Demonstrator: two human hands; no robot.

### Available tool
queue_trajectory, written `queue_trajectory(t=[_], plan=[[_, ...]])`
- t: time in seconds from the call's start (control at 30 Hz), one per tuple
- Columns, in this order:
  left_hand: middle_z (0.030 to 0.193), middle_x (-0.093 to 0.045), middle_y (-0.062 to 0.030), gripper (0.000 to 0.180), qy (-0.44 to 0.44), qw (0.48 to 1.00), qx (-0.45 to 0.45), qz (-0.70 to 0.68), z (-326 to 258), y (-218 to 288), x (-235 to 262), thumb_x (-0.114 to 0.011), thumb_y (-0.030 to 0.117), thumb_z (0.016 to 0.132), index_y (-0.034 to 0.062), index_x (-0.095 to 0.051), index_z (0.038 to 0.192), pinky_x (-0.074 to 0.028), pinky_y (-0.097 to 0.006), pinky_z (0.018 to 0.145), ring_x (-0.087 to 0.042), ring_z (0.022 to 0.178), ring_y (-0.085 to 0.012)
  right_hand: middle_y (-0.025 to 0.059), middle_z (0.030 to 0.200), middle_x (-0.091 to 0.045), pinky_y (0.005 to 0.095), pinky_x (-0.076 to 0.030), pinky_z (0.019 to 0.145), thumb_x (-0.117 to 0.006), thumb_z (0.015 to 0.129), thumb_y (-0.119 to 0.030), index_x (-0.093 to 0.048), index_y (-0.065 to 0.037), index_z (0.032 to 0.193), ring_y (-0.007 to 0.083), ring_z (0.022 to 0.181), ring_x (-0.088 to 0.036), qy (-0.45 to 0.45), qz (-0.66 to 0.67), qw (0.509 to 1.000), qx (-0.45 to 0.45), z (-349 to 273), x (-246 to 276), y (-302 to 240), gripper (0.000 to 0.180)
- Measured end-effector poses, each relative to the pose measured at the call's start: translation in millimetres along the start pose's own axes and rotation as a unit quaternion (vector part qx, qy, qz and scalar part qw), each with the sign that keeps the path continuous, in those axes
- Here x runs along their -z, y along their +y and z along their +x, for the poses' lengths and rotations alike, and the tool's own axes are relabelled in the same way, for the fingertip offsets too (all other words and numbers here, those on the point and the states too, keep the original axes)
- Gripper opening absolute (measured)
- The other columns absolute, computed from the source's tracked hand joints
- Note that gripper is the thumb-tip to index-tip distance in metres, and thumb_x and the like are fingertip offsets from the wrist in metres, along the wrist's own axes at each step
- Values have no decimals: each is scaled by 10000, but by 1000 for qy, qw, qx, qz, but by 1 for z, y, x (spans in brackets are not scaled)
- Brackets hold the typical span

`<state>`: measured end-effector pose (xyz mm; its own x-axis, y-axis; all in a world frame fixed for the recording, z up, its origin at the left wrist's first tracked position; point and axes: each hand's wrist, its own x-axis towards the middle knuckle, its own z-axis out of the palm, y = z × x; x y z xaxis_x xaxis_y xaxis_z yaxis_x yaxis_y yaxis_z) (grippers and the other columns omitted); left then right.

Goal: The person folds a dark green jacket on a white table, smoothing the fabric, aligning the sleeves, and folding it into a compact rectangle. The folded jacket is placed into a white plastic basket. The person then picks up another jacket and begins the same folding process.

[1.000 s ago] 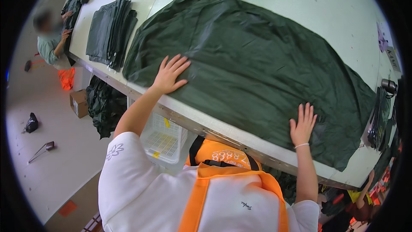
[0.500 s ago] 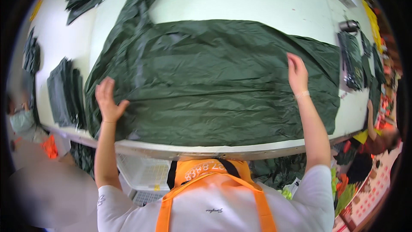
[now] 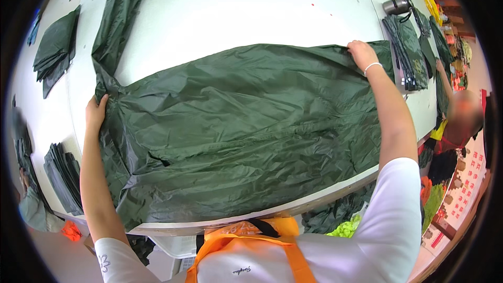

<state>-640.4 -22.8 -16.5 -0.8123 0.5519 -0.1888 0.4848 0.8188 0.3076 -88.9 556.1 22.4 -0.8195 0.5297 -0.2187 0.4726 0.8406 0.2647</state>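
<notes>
A dark green, thin shiny rain jacket (image 3: 246, 105) lies spread across the white table in front of me, its surface creased. One sleeve (image 3: 121, 13) stretches away from me at the upper left. At the left end, where that sleeve meets the body, my left hand (image 3: 96, 112) is closed on the fabric, thumb on top. My right hand (image 3: 362, 55) pinches the far edge near the right end, fingers together. A small dark gap in the cloth shows left of the middle.
Folded dark green stacks lie at the far left (image 3: 57, 44) and near left (image 3: 63, 175). On the right are packed green garments (image 3: 407, 55) and a metal flask (image 3: 397, 5). A white basket (image 3: 175, 245) stands below the table edge (image 3: 220, 226). Another person (image 3: 461, 120) is at the right.
Both hands have gone from hovering over or resting on the jacket to gripping it. My left hand moved left, my right hand farther away. The jacket's far edge and left end have shifted.
</notes>
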Motion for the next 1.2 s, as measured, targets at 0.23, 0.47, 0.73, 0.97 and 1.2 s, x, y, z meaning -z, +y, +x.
queue_trajectory(t=[0.23, 0.47, 0.73, 0.97, 1.2], plan=[[963, -617, -247, 351, 211, 961, -43, 176, -74, -39, 56, -444, 295, 953, -3, -595, 1060, -440, -466, 781, -572, 914, -419, 177, 1051, -612, 344, -407, 986, -446, 816, 36, -416, -32, 1288, 270, 1029, -583, 91, -119, 989, -22, -79, 44, 25, 479], [1124, -538, -290, 423, 343, 905, -199, 154, -272, -80, 77, -430, 224, 886, -107, -502, 1139, -351, -531, 944, -479, 1059, -466, 103, 1267, -539, 410, -328, 1063, -500, 770, 74, -480, -48, 1270, 238, 1241, -463, 172, -105, 979, 12, -277, 83, 16, 515], [1062, -549, -188, 263, 18, 968, -63, 241, -389, -59, -23, -533, 144, 844, -22, -550, 1048, -335, -467, 972, -487, 1051, -355, 81, 1207, -596, 374, -384, 999, -506, 792, -28, -567, -88, 1211, 225, 1161, -523, 45, 19, 997, -61, -386, -49, -61, 428], [1206, -554, -155, 316, 67, 964, 13, 256, -393, -66, -9, -521, 197, 841, 12, -589, 1087, -349, -407, 976, -517, 1083, -321, 49, 1147, -615, 362, -436, 886, -569, 753, 4, -603, -103, 1159, 230, 1060, -557, 196, 52, 975, -93, -394, -5, -65, 421], [1080, -571, -119, 294, -11, 953, 128, 275, -404, -33, -7, -561, 214, 786, 22, -582, 1007, -400, -456, 932, -526, 1057, -312, 78, 1129, -604, 410, -422, 865, -537, 715, -6, -625, -84, 1102, 278, 1043, -538, 75, 152, 981, -91, -428, -61, -80, 404]])
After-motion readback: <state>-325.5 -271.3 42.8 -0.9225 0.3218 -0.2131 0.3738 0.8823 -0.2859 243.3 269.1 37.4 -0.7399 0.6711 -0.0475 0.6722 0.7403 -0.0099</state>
